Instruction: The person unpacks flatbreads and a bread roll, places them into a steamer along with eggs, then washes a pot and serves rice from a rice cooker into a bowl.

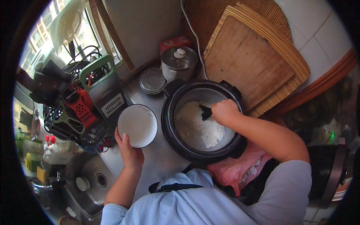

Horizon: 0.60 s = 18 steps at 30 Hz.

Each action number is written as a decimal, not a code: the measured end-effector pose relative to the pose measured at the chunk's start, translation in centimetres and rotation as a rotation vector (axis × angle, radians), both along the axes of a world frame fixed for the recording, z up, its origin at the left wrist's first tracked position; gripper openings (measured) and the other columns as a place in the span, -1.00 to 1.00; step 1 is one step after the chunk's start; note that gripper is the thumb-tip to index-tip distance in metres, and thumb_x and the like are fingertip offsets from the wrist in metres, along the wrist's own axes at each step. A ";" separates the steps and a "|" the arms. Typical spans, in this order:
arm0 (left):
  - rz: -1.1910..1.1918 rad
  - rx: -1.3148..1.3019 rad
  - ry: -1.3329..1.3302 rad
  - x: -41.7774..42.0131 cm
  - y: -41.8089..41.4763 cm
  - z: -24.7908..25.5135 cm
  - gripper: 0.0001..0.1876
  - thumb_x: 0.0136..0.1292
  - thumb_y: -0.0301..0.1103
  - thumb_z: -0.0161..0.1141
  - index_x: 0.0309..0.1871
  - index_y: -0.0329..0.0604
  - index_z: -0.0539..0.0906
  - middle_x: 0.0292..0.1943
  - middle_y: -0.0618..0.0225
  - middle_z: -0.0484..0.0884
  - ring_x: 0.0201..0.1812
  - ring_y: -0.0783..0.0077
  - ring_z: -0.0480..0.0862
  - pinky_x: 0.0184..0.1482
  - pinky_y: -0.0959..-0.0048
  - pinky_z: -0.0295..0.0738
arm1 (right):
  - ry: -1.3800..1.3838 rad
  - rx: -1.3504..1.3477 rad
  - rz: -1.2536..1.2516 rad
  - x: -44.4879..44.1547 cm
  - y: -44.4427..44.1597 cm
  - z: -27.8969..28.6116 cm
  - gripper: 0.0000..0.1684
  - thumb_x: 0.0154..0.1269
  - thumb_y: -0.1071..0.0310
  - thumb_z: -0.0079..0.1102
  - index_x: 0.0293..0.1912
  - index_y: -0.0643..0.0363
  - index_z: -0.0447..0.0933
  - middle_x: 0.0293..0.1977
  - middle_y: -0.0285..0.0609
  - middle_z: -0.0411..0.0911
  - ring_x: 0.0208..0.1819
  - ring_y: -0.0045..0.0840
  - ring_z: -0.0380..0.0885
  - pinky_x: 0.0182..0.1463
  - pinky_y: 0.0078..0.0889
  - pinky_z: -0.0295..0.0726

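Observation:
My left hand (127, 149) holds a white bowl (137, 126) with a dark rim by its edge, thumb over the near side. No food shows inside the bowl. Just right of it, an electric cooker (166, 132) stands without its lid on the counter. White cooked rice (194, 118) covers part of the grey inner pot (197, 94). Over the pot, my right hand (225, 112) grips a black rice paddle (206, 112), its blade down against the rice. My fingers hide the paddle's handle.
A steel sink (92, 194) lies at lower left. Graters and utensils crowd a rack (84, 112) by the window. Behind the cooker are a lidded white pot (178, 63), a perforated steamer disc (152, 80) and a wooden board (253, 56). A pink plastic bag (227, 171) hangs near me.

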<state>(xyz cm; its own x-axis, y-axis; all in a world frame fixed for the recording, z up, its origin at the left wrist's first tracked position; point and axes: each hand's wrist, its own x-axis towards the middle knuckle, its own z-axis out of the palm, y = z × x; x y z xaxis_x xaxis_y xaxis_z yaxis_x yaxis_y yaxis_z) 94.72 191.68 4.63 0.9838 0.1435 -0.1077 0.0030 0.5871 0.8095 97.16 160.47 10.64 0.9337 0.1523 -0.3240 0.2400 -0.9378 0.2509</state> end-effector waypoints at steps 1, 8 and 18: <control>0.003 0.001 0.003 -0.2 -0.2 0.4 -0.30 0.10 -0.10 0.11 0.25 -0.01 0.03 0.17 0.30 0.21 0.20 0.26 0.23 0.18 0.23 0.17 | -0.032 0.020 0.019 -0.1 -0.1 -0.2 -0.80 -0.04 0.39 0.03 -0.37 0.16 0.58 -0.42 -0.13 0.59 -0.33 -0.33 0.59 -0.29 -0.30 0.55; 0.016 0.004 0.003 -1.1 -0.2 0.6 -0.35 0.14 -0.11 0.07 0.24 -0.02 0.05 0.15 0.30 0.23 0.19 0.27 0.26 0.17 0.22 0.20 | -0.009 0.142 -0.049 0.0 -0.2 -0.9 -0.74 0.01 0.23 0.10 -0.33 0.19 0.56 -0.41 -0.07 0.58 -0.32 -0.25 0.57 -0.25 -0.25 0.53; -0.015 -0.017 0.066 -2.4 -0.4 1.8 -0.39 0.15 -0.08 0.07 0.22 0.04 0.09 0.14 0.33 0.24 0.17 0.26 0.29 0.12 0.17 0.27 | 0.165 0.305 -0.044 -0.1 -0.6 -3.0 -0.60 -0.02 -0.02 0.14 -0.37 0.13 0.57 -0.41 -0.04 0.55 -0.30 -0.18 0.53 -0.22 -0.18 0.48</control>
